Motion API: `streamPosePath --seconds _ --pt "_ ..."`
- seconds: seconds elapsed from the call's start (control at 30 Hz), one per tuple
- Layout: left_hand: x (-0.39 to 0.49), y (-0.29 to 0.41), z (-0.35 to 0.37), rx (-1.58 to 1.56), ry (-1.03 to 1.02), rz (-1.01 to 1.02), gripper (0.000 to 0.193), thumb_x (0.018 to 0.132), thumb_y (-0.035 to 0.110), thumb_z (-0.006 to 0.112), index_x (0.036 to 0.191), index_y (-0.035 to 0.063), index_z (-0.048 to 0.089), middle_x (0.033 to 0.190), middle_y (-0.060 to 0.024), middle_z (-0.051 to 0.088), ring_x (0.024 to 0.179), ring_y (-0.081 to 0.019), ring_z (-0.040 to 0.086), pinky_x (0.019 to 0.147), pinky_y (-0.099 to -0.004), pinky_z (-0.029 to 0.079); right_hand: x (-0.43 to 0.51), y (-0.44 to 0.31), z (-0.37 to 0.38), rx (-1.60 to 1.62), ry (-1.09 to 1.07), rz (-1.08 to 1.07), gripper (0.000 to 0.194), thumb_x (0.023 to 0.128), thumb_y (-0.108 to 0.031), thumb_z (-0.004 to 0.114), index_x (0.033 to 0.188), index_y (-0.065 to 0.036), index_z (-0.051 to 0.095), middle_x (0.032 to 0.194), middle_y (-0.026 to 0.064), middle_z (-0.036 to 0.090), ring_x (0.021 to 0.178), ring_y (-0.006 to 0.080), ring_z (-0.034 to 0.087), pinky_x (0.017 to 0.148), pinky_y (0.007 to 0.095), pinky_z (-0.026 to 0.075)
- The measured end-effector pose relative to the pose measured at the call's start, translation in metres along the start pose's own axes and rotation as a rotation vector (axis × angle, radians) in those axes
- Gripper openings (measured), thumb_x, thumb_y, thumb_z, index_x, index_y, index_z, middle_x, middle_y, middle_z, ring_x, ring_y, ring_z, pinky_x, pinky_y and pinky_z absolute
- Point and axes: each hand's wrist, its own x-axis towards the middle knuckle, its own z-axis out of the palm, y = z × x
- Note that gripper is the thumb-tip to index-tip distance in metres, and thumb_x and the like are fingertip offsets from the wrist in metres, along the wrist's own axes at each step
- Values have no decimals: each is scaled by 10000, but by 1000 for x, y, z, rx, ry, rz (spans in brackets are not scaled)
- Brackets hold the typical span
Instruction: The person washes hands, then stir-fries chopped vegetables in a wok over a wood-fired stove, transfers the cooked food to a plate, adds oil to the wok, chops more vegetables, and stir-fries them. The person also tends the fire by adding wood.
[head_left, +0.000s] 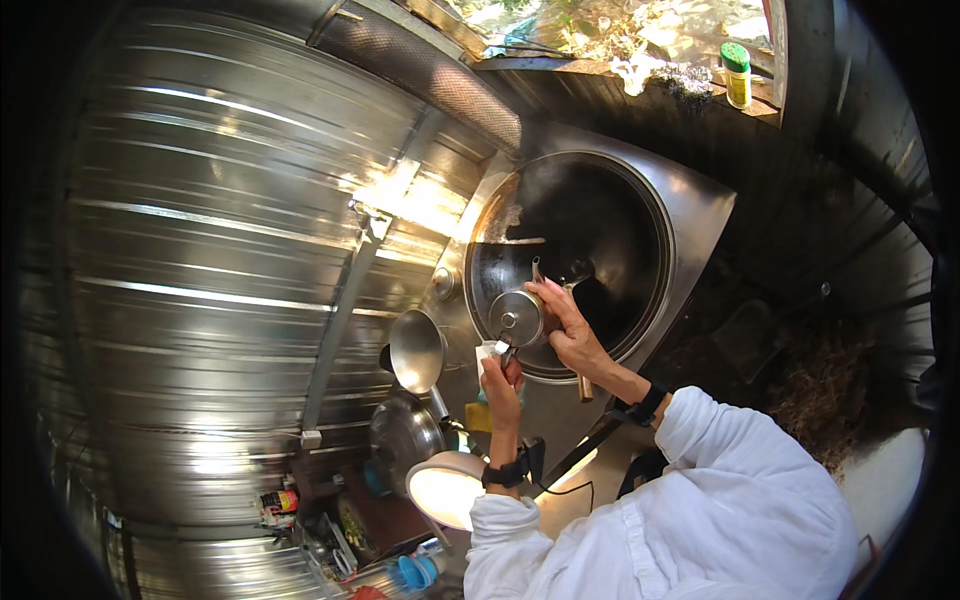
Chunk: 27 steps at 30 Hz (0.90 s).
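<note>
A lidded stainless-steel pot (516, 318) with a thin spout (536, 268) is held over the near left rim of a large dark wok (630, 225). My left hand (501, 390) grips the pot's handle. Against the pot's right side, near the base of the spout, rests my right hand (574, 330). The spout points into the wok; I cannot tell whether liquid is flowing from it. Below my right hand, a wooden tool handle (585, 388) sticks out past the wok's rim. The tool's other end is partly hidden by that hand.
A small lidded metal container (445, 283) stands left of the wok. Further down are a metal ladle (417, 351), a round metal pan or lid (405, 442), a yellow sponge (478, 417) and a pale bowl (448, 487). A green-capped container (736, 75) stands on the window ledge.
</note>
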Motion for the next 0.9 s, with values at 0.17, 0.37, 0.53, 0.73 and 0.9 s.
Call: streamPosePath --seconds 0.17,0.37,0.53,0.73,0.9 --pt "-8 8 6 115 151 -90 510 952 559 311 735 115 436 576 76 229 488 -46 235 453 -222 211 -5 9 11 -44 -10 -53 736 679 167 325 1323 -156 473 1448 194 198 1219 228 435 898 274 465" --pt "-10 5 -3 -3 215 -120 475 931 527 424 699 112 421 557 65 271 479 -46 254 442 -232 210 -13 15 20 -229 9 -32 749 657 158 324 1331 -135 472 1478 149 176 1336 259 295 972 296 415" --pt "-13 -3 -11 -4 226 -131 495 920 533 451 651 128 352 569 59 282 478 -55 260 443 -241 209 -14 11 27 -226 50 -99 754 649 167 335 1319 -143 489 1474 170 190 1346 282 283 1012 332 378" --pt "-16 -12 -13 4 240 -150 473 928 494 470 652 126 360 573 64 271 483 -51 262 439 -245 223 -18 -1 23 -688 17 -289 678 663 118 522 1273 -178 519 1450 208 220 1333 376 263 1074 456 257" --pt "-17 -30 -23 -110 241 -147 452 929 463 489 652 126 369 566 64 273 476 -59 269 437 -249 240 -23 -19 1 -1133 -96 -430 651 660 33 639 1247 -215 508 1445 194 231 1343 392 219 1080 525 205"
